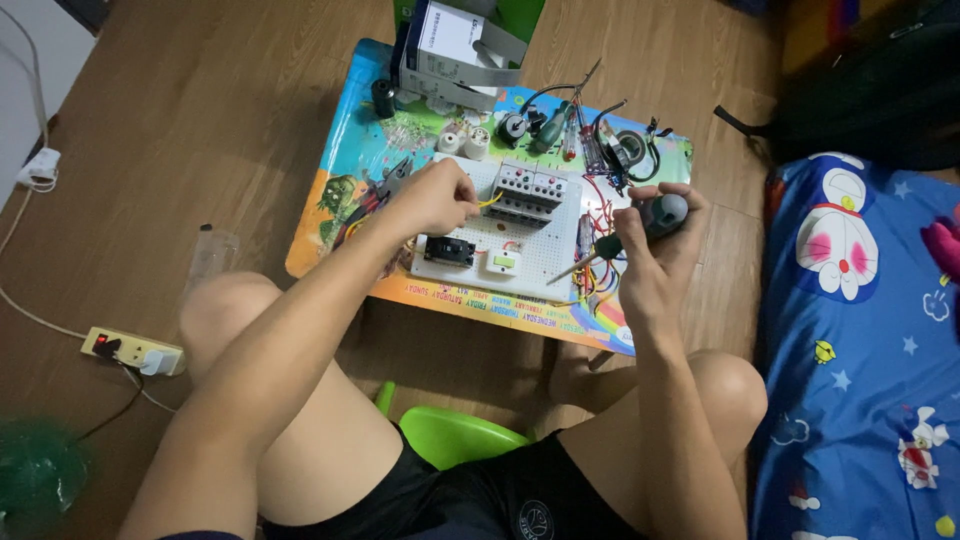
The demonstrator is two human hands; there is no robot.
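I observe the left hand [435, 197] near the centre of the frame, closed in a narrow pinch on a thin yellow wire [489, 201] that runs right toward the grey block of contactors [528, 193]. That block sits at the upper middle of a white perforated mounting board [545, 250], just right of the left hand.

The right hand [655, 255], right of centre, is wrapped around the grey-and-dark-green handle of a screwdriver [628, 233]. The shaft slants down and to the left, its tip lying over the right part of the board, apart from the contactor block.

On the lower edge of the board I note a black socket-like component [449, 250] and, beside it to the right, a small white unit with a green window [502, 262].

The board rests on a low table with a colourful cartoon-printed top [350, 170]. Red-handled pliers [372, 200] lie on it left of the board, partly behind the left forearm. At the top centre stands a white-and-grey cardboard box [450, 45]; loose tools and coiled wires lie to its right.

A yellow power strip [133, 351] lies on the wooden floor at lower left. A blue cartoon-patterned blanket [860, 350] fills the right edge.
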